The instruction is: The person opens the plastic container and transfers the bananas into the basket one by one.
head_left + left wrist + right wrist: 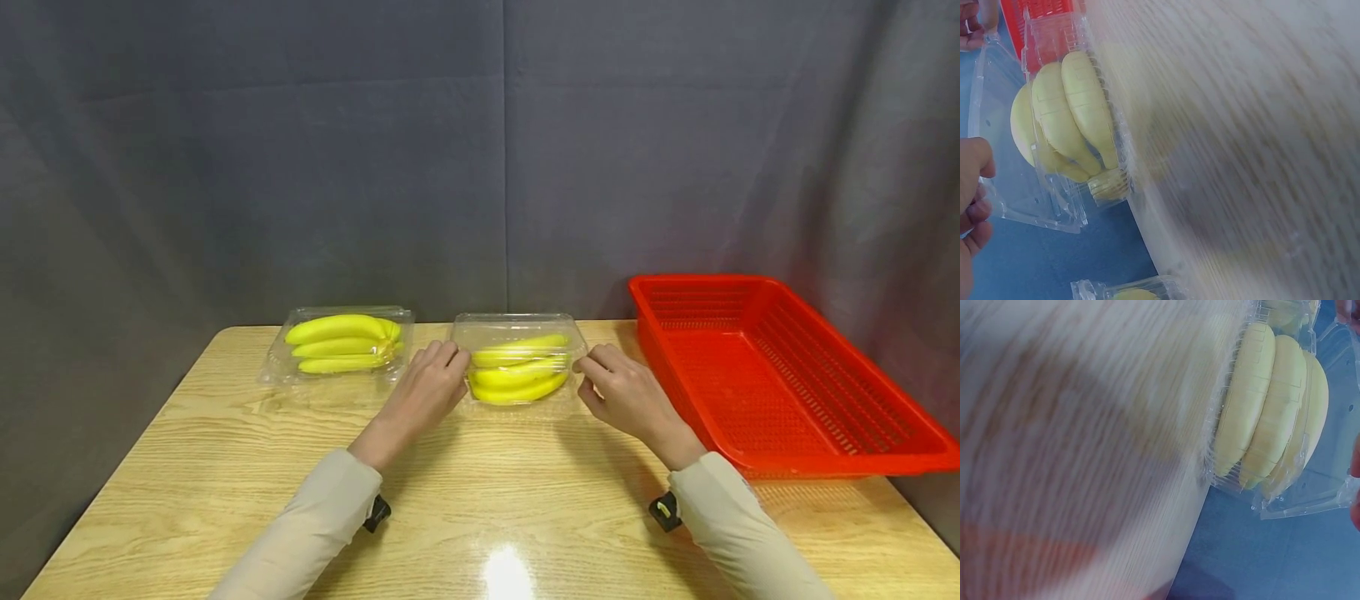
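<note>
1. My left fingers (456, 359) pinch the left edge of the clear lid (1004, 156).
2. My right fingers (596, 367) pinch its right edge.
3. The lid tilts open over bananas (517, 385) in a clear container (1054, 37) on the tabletop (480, 483), left of the red basket (731, 375).

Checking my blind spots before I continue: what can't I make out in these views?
Left wrist: part of the left hand, cut off by the left edge.
Left wrist: most of the second banana container, cut off by the bottom edge.
Right wrist: most of the right hand and part of the clear plastic lid, cut off by the right edge.
</note>
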The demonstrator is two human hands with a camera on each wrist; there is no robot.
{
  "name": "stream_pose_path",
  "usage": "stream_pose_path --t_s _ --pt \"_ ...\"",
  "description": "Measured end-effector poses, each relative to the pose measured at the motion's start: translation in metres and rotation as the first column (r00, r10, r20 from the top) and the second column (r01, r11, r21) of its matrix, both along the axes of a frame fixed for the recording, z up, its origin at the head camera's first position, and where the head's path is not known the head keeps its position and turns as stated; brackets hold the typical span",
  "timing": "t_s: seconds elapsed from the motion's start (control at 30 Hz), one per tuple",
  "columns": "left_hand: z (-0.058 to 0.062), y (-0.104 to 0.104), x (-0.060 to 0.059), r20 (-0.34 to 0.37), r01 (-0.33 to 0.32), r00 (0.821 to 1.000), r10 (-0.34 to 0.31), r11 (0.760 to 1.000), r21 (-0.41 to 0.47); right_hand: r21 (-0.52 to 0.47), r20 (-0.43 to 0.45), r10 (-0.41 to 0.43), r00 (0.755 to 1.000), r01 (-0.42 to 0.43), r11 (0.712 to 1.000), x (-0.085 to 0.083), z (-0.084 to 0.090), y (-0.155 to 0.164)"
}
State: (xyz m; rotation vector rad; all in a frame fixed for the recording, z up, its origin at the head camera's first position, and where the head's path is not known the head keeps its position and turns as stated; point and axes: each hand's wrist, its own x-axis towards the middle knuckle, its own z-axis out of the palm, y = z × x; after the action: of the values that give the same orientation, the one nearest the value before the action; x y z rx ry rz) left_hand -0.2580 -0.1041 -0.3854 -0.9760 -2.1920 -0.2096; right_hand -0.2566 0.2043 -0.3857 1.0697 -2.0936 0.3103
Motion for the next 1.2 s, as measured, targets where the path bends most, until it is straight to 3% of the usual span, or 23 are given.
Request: stream_pose_path --t_s 0.33,0.53,0.7,0.93,1.2 --pt "0.001 -0.005 -0.001 -0.006 0.003 1.0 -0.002 0.999 0.048 -0.054 -0.017 -0.01 1.0 0.009 0.999 -0.001 0.0 0.0" --pt "0.002 -0.008 -0.001 0.064 0.005 0.998 -0.015 0.988 0.151 -0.111 -0.024 -0.062 0.998 0.059 0.992 -0.001 0.002 0.0" --pt "0.0 -0.01 -0.003 0.12 0.01 0.992 -0.045 0.962 0.275 -0.182 -0.006 -0.101 0.995 0.098 0.978 -0.001 0.001 0.001" --pt "-0.001 -0.014 -0.004 0.233 -0.042 0.97 -0.065 0.903 0.429 -0.291 0.044 -0.101 0.994 0.109 0.95 -0.004 -0.003 0.003" --pt "-0.002 -0.015 -0.005 0.296 -0.085 0.952 -0.085 0.852 0.517 -0.445 0.099 -0.084 0.992 0.12 0.888 -0.007 -0.002 0.0"
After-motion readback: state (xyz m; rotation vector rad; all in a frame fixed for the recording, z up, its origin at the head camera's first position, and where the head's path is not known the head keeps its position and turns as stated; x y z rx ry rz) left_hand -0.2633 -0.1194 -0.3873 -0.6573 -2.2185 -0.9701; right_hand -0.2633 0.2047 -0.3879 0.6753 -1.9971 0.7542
